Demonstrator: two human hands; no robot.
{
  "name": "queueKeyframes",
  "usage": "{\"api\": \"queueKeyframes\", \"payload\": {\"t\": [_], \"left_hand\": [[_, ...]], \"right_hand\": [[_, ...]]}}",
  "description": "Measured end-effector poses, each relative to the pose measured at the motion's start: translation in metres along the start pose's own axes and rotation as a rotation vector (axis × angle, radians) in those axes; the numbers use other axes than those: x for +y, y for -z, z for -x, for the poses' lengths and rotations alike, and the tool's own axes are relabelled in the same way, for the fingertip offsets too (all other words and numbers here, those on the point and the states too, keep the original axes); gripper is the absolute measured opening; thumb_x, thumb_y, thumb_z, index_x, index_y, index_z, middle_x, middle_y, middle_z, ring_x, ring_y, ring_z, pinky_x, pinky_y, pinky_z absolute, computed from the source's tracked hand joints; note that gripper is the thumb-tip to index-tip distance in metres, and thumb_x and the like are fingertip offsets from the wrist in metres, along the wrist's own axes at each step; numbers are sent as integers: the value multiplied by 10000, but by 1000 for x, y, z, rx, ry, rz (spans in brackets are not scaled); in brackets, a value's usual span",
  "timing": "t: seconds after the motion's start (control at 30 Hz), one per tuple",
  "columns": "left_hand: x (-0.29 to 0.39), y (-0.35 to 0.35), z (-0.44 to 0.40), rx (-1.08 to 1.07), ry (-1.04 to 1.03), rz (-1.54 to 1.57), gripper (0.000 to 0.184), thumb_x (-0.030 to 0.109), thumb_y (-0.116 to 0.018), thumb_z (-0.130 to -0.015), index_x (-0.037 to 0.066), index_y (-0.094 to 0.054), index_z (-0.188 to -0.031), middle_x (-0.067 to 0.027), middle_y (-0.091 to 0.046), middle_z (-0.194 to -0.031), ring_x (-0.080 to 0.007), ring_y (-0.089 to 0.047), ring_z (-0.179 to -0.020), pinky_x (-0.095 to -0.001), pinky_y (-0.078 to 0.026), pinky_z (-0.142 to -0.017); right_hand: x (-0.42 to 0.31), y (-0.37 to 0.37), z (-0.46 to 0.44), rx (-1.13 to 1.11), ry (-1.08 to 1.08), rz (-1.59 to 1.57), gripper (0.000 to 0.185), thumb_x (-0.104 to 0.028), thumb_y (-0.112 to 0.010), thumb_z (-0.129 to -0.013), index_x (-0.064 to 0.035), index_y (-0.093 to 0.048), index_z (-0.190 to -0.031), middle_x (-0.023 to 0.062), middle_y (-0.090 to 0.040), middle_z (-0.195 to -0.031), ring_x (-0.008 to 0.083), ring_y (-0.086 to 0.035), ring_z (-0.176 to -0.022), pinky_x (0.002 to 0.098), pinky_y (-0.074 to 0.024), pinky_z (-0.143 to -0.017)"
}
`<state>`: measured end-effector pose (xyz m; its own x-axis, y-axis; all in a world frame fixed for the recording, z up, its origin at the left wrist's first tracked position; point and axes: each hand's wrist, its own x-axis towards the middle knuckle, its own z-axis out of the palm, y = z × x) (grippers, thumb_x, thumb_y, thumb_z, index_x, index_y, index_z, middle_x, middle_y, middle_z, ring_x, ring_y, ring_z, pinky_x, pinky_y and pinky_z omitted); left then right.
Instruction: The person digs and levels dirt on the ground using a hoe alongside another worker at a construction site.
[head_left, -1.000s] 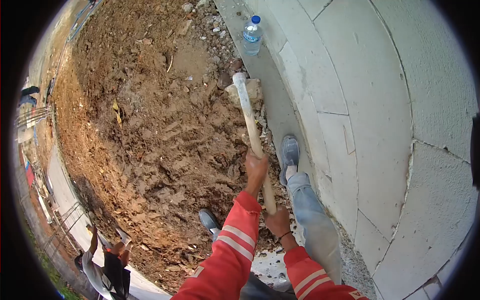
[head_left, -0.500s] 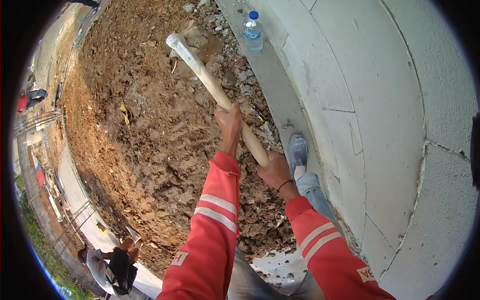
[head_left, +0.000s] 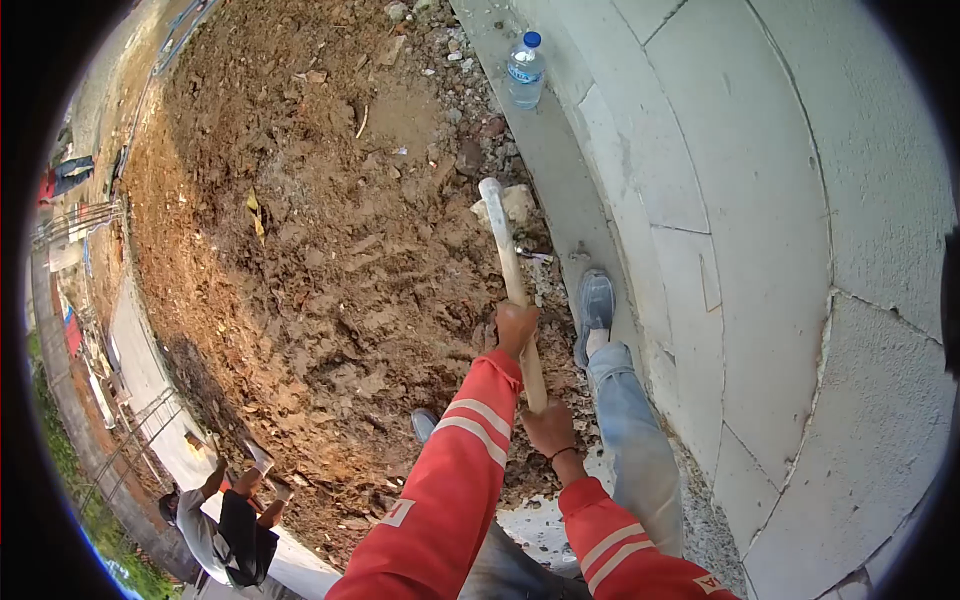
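A hoe [head_left: 508, 262] with a pale wooden handle slants across the middle of the head view, its head end low near the ground beside the concrete ledge. My left hand [head_left: 517, 328] is wrapped round the handle about halfway along. Closer to my body, my right hand [head_left: 550, 430] grips the handle's lower end. The blade is largely out of sight; a pale stone-like lump [head_left: 518, 204] shows right by the head. Loose brown soil [head_left: 350, 270] lies beneath and to the left of the tool.
A water bottle [head_left: 525, 70] with a blue cap stands on the concrete ledge [head_left: 570, 190], along a grey block wall [head_left: 750, 200]. My shoe [head_left: 597, 300] rests on that ledge. Another person [head_left: 225, 530] is crouched at lower left, by a pale concrete strip [head_left: 150, 350]. Rubble borders the ledge.
Both hands have come down and to the right, nearer my body, still gripping the hoe. Its head end has swung from upper left towards the ledge. The other person's arm is now extended.
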<state>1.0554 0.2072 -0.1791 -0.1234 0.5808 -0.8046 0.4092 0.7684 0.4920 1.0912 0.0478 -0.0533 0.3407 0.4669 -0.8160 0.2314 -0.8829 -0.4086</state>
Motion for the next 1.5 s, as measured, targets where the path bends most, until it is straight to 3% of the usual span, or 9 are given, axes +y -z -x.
{"api": "queueKeyframes", "payload": {"t": [0.1, 0.2, 0.3, 0.47, 0.7, 0.87, 1.2, 1.4, 1.5], "left_hand": [[-98, -25, -5, -42, 79, 105, 299, 126, -662, -713, -122, -580, -859, -236, -646, -719, -334, -682, -633, -420, -543, -565], [-55, 8, 79, -63, 91, 18, 362, 134, -681, -700, -117, -585, -942, -275, -669, -830, -388, -695, -732, -437, -564, -666], [-82, -11, 92, 5, -64, -165, 401, 150, -708, -695, -94, -589, -991, -309, -667, -923, -449, -673, -885, -467, -550, -800], [-95, -12, 64, -4, -132, -179, 442, 185, -739, -684, -99, -588, -987, -323, -662, -946, -447, -670, -924, -463, -546, -799], [-121, 27, -8, -247, -37, -30, 245, 156, -671, -760, -74, -588, -744, -145, -589, -587, -242, -611, -496, -407, -479, -457], [-131, 27, -7, -173, -111, -57, 310, 105, -649, -726, -125, -552, -909, -178, -621, -641, -276, -625, -501, -397, -510, -483], [-190, -39, 117, -111, 5, -168, 338, 161, -690, -715, -102, -589, -901, -248, -659, -787, -339, -679, -681, -436, -535, -611], [-262, -40, 147, -125, -37, -192, 329, 145, -677, -724, -115, -576, -899, -179, -622, -650, -315, -654, -574, -424, -533, -552], [-282, -25, 131, -300, 27, -37, 262, 111, -668, -751, -92, -574, -888, -151, -616, -639, -245, -620, -505, -377, -509, -487]], "right_hand": [[41, -15, 26, 100, 49, 118, 286, -206, -701, -720, 63, -633, -788, 228, -629, -618, 390, -648, -596, 452, -519, -587], [79, -38, 69, 80, 62, 187, 259, -200, -722, -749, 42, -627, -739, 173, -631, -588, 309, -642, -530, 418, -497, -523], [83, -39, 90, -33, -259, -325, 237, -163, -725, -811, 4, -618, -682, 41, -596, -558, 133, -562, -450, 323, -417, -412], [46, -43, 77, 7, -262, -211, 285, -178, -730, -752, 60, -593, -677, 157, -625, -580, 239, -622, -477, 377, -463, -439], [73, -128, 30, 12, -52, 19, 499, -334, -746, -738, 105, -604, -928, 290, -675, -848, 373, -695, -802, 451, -535, -668], [86, -128, 31, -20, -118, -68, 375, -254, -702, -750, 39, -646, -979, 254, -692, -867, 398, -688, -854, 463, -548, -703], [158, -47, 128, -36, -35, -145, 215, -128, -669, -726, 69, -608, -787, 163, -617, -608, 245, -617, -531, 394, -477, -515], [220, -82, 165, 0, -76, -137, 288, -194, -720, -791, 61, -615, -872, 110, -626, -639, 230, -598, -505, 393, -470, -498], [193, -67, 164, -281, -334, -492, 420, -431, -588, -950, -24, -652, -1035, 37, -618, -738, 168, -612, -650, 323, -497, -623]]}}
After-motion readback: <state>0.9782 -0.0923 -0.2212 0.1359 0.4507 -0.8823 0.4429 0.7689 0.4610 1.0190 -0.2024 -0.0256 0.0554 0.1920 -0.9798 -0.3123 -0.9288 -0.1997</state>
